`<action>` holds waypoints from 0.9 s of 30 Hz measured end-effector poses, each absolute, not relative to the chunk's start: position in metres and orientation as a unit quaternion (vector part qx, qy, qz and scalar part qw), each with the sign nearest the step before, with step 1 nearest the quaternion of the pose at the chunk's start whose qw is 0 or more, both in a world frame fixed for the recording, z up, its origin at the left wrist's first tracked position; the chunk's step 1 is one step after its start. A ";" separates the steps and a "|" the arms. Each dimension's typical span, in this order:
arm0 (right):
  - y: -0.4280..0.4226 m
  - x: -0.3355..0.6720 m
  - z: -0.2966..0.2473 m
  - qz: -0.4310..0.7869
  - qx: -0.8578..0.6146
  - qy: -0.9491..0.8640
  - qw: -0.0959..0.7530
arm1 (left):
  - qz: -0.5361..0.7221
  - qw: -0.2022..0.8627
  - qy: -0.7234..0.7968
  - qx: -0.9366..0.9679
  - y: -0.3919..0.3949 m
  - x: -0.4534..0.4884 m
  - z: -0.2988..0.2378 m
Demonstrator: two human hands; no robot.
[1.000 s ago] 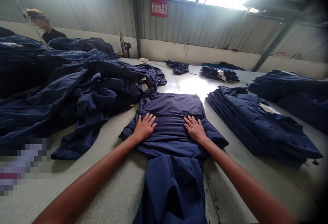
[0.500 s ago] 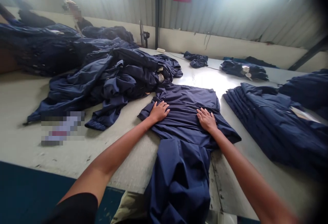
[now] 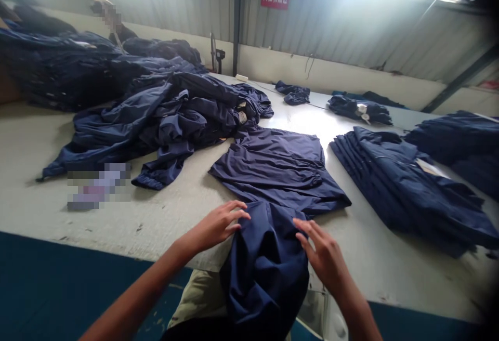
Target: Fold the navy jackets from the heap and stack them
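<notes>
On the table [image 3: 167, 208], the blue garment [image 3: 276, 169] stretches from twelve to six o'clock, its hanging end [image 3: 268, 273] between the left hand [image 3: 222, 225] at ten and the right hand [image 3: 324, 247] at two, about equally near, fingers loosely parted.

Over the desk's [image 3: 163, 211] near edge, the picture's bottom is cutting off the garment [image 3: 268, 258]. An item [image 3: 101, 187] near that edge is showing only as coarse squares. The picture's right side is cropping a pile [image 3: 463, 141].
</notes>
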State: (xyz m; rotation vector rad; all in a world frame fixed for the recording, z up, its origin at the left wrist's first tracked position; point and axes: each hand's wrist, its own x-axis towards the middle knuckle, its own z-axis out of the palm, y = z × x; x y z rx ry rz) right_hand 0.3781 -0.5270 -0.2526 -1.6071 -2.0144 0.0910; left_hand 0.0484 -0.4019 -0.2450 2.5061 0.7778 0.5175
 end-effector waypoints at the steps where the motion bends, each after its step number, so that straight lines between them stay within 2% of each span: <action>1: -0.546 0.370 -0.260 0.046 -0.599 -0.742 0.297 | 0.195 0.243 0.303 0.900 -0.414 0.043 -0.246; 4: -0.588 0.352 -0.288 0.029 -0.623 -0.698 0.351 | 0.211 0.262 0.348 0.875 -0.444 0.035 -0.251; 6: -0.606 0.346 -0.304 0.005 -0.650 -0.670 0.358 | 0.199 0.254 0.354 0.878 -0.459 0.031 -0.259; 13: -0.630 0.345 -0.321 0.001 -0.632 -0.742 0.224 | 0.154 0.148 0.287 0.934 -0.476 0.015 -0.284; 17: -0.630 0.341 -0.326 -0.040 -0.614 -0.764 0.195 | 0.146 0.107 0.265 0.947 -0.481 0.010 -0.284; 23: -0.650 0.323 -0.346 -0.078 -0.669 -0.673 0.307 | 0.202 0.051 0.294 0.933 -0.493 0.011 -0.293; 27: -0.662 0.318 -0.355 -0.085 -0.688 -0.654 0.303 | 0.244 0.062 0.282 0.926 -0.492 0.014 -0.301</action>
